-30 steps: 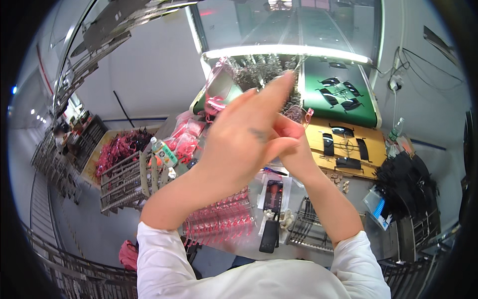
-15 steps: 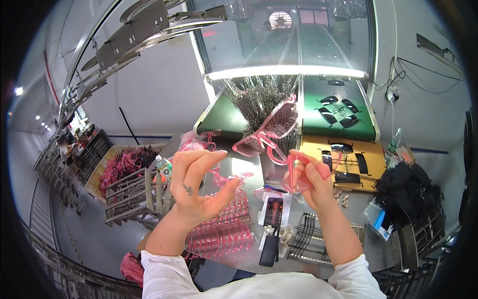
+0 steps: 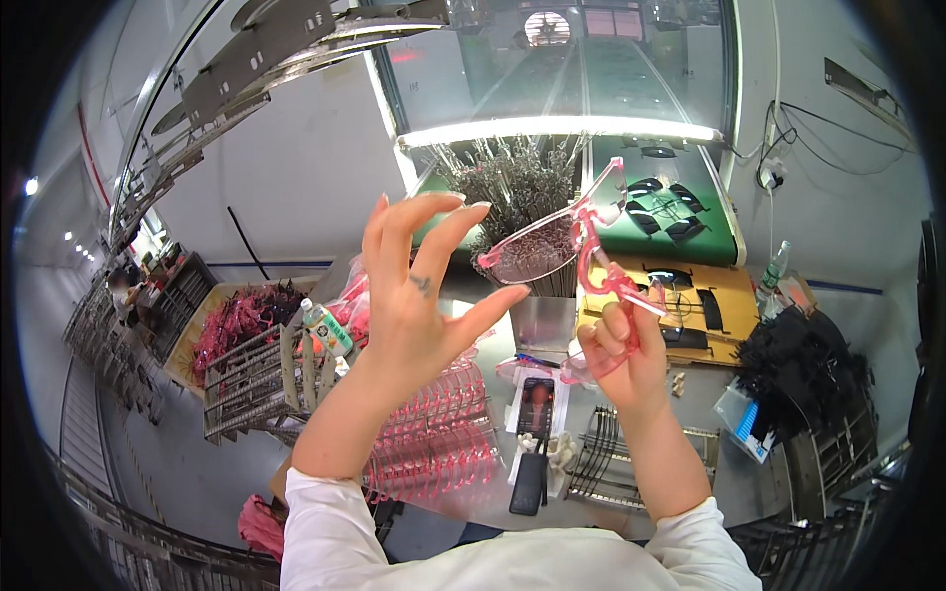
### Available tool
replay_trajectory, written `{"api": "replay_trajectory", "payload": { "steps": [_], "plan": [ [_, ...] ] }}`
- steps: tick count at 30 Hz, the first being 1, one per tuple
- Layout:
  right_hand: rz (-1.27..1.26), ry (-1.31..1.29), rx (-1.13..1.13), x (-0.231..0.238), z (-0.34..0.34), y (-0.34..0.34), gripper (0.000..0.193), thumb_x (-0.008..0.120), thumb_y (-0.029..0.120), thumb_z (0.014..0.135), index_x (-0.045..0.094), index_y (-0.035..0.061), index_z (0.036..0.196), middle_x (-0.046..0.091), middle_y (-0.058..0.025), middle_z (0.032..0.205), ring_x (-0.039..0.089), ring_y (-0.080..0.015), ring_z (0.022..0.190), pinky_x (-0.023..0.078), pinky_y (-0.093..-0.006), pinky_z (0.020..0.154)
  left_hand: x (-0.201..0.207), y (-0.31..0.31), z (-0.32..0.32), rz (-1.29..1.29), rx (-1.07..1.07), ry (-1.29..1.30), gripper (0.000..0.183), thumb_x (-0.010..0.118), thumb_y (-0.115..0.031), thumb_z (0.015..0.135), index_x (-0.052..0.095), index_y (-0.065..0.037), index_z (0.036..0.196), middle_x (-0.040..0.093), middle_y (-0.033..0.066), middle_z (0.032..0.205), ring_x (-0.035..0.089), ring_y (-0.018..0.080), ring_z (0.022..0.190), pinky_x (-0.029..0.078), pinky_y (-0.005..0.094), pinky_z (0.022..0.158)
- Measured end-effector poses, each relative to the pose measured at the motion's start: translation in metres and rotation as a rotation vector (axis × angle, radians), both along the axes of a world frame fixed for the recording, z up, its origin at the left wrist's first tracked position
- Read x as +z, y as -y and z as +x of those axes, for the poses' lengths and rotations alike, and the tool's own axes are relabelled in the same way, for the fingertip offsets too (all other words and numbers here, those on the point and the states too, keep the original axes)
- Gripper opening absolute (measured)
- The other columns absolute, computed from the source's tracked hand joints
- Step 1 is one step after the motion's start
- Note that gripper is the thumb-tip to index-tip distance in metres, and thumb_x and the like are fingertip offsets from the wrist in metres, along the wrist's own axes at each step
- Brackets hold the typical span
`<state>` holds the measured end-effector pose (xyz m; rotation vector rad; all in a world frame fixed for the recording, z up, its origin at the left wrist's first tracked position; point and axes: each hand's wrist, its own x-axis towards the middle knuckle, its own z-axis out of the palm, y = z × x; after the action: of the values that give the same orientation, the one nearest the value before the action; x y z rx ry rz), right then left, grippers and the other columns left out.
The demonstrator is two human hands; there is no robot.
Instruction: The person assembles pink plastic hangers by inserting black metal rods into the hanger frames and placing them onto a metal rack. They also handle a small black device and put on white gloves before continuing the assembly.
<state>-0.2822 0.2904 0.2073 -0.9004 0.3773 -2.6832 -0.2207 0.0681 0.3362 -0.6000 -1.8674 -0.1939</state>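
Observation:
My right hand (image 3: pixel 625 355) holds a pair of translucent pink glasses (image 3: pixel 570 241) by one folded temple, raised up in front of me. The front of the frame points left and up. My left hand (image 3: pixel 419 295) is lifted beside it with fingers spread, fingertips just left of the lens, holding nothing. Below the hands stands a rack of several more pink glasses (image 3: pixel 434 443) in rows.
A black phone (image 3: pixel 534 406) and a dark handheld tool (image 3: pixel 528 483) lie on the bench (image 3: pixel 463 517) near an empty wire rack (image 3: pixel 606 463). A wire crate (image 3: pixel 256 379), a bin of pink frames (image 3: pixel 241 315), a tray of dark glasses (image 3: pixel 670 207) and black bags (image 3: pixel 803 369) surround it.
Both hands were pressed together close to the camera; they have separated. The right hand now holds the glasses up alone and the left hand has opened and drawn to the left.

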Motion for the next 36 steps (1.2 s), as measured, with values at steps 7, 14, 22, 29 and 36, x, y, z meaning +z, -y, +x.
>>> {"api": "replay_trajectory", "payload": {
  "steps": [7,14,22,29,36],
  "plan": [
    [-0.175,0.122,0.149,0.006,-0.002,0.0,0.041,0.049,0.03,0.111,0.052,0.0104,0.147,0.06,0.0025,0.082,0.051,-0.0083,0.066,0.048,-0.0346,0.093,0.019,-0.008,0.0,-0.054,-0.042,-0.118,0.058,0.096,-0.027,0.064,0.073,-0.012,0.115,0.059,0.0085,0.128,0.057,0.0297,0.12,0.034,0.0584,0.116],
    [-0.196,0.075,0.009,0.066,-0.023,0.005,0.04,0.056,0.025,0.108,0.056,0.003,0.141,0.061,0.0043,0.083,0.059,-0.0073,0.077,0.052,-0.0343,0.097,0.017,-0.005,-0.009,-0.022,-0.073,-0.163,0.049,0.094,-0.025,0.07,0.074,-0.015,0.113,0.059,0.0073,0.127,0.057,0.03,0.118,0.035,0.0612,0.113],
    [-0.235,-0.06,0.036,0.104,-0.06,0.006,0.022,0.057,0.022,0.107,0.068,0.0057,0.117,0.073,-0.0026,0.103,0.07,-0.0152,0.097,0.052,-0.038,0.103,0.023,-0.003,-0.008,-0.058,-0.039,-0.175,0.04,0.09,-0.012,0.072,0.076,-0.011,0.109,0.065,0.0084,0.124,0.061,0.0273,0.117,0.037,0.0559,0.114],
    [-0.174,-0.078,-0.038,0.1,-0.06,0.022,0.027,0.057,0.027,0.108,0.064,0.0074,0.125,0.072,-0.0044,0.105,0.067,-0.0158,0.104,0.051,-0.0374,0.103,0.014,-0.008,-0.017,-0.074,-0.088,0.03,0.047,0.09,-0.018,0.073,0.074,-0.011,0.116,0.068,0.0079,0.119,0.064,0.0278,0.111,0.037,0.0553,0.115],
    [0.161,-0.225,-0.326,0.097,-0.03,0.049,0.058,0.05,0.05,0.108,0.05,0.0094,0.149,0.068,-0.0114,0.129,0.061,-0.016,0.118,0.043,-0.0356,0.109,-0.002,-0.018,-0.042,-0.117,-0.169,0.19,0.056,0.086,-0.026,0.077,0.066,-0.006,0.126,0.071,0.008,0.108,0.066,0.0278,0.107,0.037,0.0552,0.115]
  ]
}}
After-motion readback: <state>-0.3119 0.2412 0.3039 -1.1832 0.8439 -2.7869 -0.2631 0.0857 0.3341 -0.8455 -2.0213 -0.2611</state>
